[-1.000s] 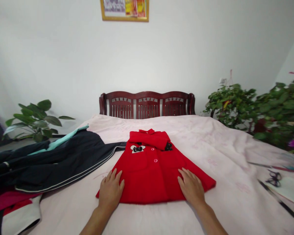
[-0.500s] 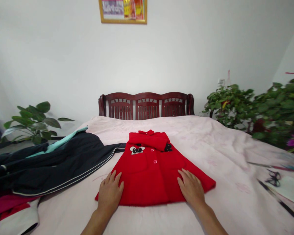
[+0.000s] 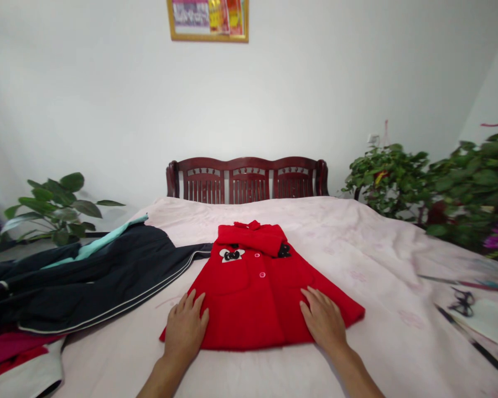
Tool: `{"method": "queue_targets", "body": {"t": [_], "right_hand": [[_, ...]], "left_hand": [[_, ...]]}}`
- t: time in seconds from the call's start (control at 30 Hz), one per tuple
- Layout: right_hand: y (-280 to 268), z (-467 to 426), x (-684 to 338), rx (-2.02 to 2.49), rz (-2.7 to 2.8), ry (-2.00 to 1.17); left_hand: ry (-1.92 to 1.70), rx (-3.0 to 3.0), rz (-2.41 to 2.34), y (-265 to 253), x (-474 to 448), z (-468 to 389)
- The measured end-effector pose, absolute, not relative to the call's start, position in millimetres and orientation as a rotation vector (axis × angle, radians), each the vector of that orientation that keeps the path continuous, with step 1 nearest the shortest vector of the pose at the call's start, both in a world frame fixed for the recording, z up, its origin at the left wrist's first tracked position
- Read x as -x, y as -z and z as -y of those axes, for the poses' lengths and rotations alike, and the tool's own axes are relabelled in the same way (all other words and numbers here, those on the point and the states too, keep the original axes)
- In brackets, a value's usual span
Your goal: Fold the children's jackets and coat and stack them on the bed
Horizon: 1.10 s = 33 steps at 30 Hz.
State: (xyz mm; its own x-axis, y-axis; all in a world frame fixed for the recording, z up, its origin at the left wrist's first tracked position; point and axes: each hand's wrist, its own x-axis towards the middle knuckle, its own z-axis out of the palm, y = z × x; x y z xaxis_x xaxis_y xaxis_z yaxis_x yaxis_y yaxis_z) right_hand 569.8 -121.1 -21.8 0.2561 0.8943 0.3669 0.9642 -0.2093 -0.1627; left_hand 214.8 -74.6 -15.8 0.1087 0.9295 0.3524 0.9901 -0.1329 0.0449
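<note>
A red coat (image 3: 244, 304) with pink buttons and black-and-white bow patches lies front up on the bed, its sleeves folded across the chest. My left hand (image 3: 185, 326) rests on its lower left side, fingers spread. On the lower right part of the coat lies my right hand (image 3: 324, 318), fingers stretched out flat. Neither hand grips the cloth. Left of the coat is a dark navy garment (image 3: 108, 282) with white piping, and one of its ends reaches the coat's edge.
A pale pink bedsheet (image 3: 382, 354) covers the bed up to the dark wooden headboard (image 3: 249, 179). More clothes (image 3: 29, 370) are piled at lower left. Right, a black-handled knife-like tool (image 3: 473, 340) and black scissors (image 3: 462, 302) lie near leafy plants (image 3: 390, 177).
</note>
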Motion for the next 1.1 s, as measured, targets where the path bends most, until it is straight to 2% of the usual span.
{"method": "queue_targets", "body": {"t": [1.1], "right_hand": [[19.4,122.0,-568.5,2.16,1.691,0.267]], "left_hand": [[0.418,2.174,1.917,14.7,-215.1,75.1]]}}
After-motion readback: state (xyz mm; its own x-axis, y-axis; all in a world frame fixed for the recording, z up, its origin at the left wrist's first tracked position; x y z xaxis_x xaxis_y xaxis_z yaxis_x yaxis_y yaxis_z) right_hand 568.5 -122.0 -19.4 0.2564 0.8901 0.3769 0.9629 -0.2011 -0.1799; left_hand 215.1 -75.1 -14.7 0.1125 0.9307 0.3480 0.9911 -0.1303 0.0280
